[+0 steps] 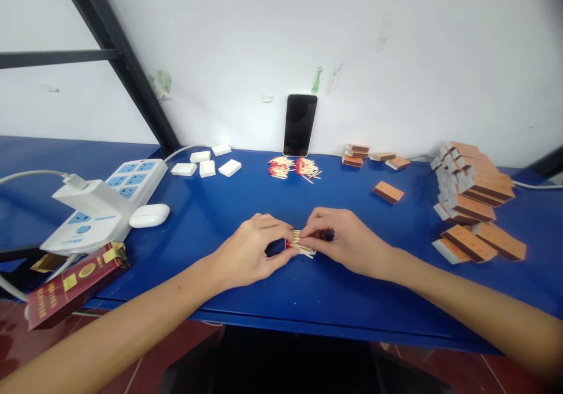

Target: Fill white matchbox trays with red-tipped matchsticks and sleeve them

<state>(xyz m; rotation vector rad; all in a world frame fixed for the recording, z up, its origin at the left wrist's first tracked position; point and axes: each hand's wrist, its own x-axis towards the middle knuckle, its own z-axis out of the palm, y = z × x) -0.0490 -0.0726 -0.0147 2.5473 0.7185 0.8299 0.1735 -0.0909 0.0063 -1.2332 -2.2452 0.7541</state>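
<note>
Between my two hands, low over the blue table, lies a small bunch of red-headed matches (303, 250). A thin white rim, like that of a matchbox tray, shows at the bunch's ends; most of it is hidden by fingers. My left hand (257, 247) is closed at the left side, its thumb and fingertips gripping around the tray and the match heads. From the right, my right hand (343, 241) pinches the pale match sticks between thumb and fingers. Beyond the hands, two piles of loose matches, a left pile (280, 167) and a right pile (307, 169), lie near the wall.
A phone (300, 125) leans on the wall. Several white trays (207, 168) lie back left; orange matchbox sleeves (388, 192) and a stack of matchboxes (477, 177) stand right. A power strip (127, 183), white earbud case (149, 216) and red carton (77, 282) occupy the left.
</note>
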